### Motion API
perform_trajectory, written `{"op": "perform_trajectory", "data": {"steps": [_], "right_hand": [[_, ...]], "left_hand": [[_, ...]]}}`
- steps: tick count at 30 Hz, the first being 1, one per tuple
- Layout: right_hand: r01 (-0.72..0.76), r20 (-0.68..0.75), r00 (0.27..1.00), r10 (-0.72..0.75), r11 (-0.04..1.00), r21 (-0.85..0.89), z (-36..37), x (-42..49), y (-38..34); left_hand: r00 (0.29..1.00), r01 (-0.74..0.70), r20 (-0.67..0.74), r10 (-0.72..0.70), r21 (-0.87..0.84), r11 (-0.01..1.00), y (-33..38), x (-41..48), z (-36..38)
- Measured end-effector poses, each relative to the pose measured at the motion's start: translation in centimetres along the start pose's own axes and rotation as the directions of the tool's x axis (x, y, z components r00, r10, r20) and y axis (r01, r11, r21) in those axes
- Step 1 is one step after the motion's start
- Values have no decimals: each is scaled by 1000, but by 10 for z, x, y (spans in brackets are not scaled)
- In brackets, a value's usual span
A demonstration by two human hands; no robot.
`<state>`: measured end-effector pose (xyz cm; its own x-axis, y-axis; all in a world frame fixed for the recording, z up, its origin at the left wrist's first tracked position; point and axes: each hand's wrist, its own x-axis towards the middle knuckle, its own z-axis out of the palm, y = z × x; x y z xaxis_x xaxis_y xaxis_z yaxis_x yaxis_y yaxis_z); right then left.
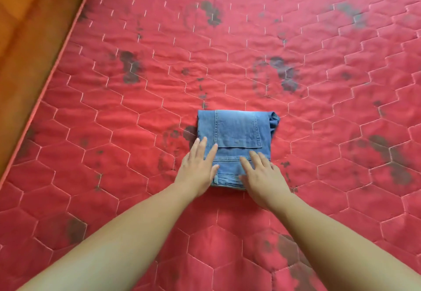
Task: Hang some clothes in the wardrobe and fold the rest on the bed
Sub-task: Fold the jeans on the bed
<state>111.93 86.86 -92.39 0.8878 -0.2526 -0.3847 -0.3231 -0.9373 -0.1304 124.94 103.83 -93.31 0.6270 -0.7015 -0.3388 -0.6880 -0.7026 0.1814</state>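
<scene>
Folded jeans [237,131] lie flat on the red quilted mattress [114,108], about mid-width and nearer the near edge than the far one. The denim bundle is close to square; any long axis is hard to call, at most slightly near-to-far. Its sides run about square to the view, with little skew. A back pocket [239,129] faces up on the far half, its straight stitched edge turned toward the near side; nearer than that edge runs a stitched band, likely the waistband, though the hands cover much of it. At the far right corner the folded layers [274,120] bulge out as a rounded roll. Left hand [197,172]: flat, fingers straight and spread, palm down on the near left part of the jeans, its outer fingers overhanging the left edge onto the mattress; it grips nothing. Right hand [264,179]: likewise flat, fingers extended, resting on the near right corner, no grip. The hands are apart, with a strip of denim visible between them. Both near corners of the bundle are hidden under the hands, and the inner layers cannot be seen. Both forearms are cut off by the lower frame edge. Dark grey stains [131,67] are scattered over the mattress, one partly tucked under the left edge of the jeans. An orange surface [22,40] borders the mattress on the left; it is blurred and I cannot tell what it is
</scene>
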Motion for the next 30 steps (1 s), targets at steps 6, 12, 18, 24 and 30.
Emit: {"op": "perform_trajectory", "data": {"steps": [6,12,18,24,30], "right_hand": [[-88,-152,985,86,996,-3,31,46,2],[-104,-211,972,102,995,3,50,71,9],[-139,-103,984,143,989,47,54,79,13],[-123,-147,980,130,991,55,5,93,24],[-161,-105,982,158,987,-17,20,127,47]], "left_hand": [[982,96,-163,-98,-23,995,14,36,35],[965,137,-227,-134,-1,991,5,55,59],[983,111,-139,-120,-70,991,0,63,60],[978,163,-119,-174,-91,982,2,74,22],[983,120,-145,-116,13,993,-8,111,26]]}}
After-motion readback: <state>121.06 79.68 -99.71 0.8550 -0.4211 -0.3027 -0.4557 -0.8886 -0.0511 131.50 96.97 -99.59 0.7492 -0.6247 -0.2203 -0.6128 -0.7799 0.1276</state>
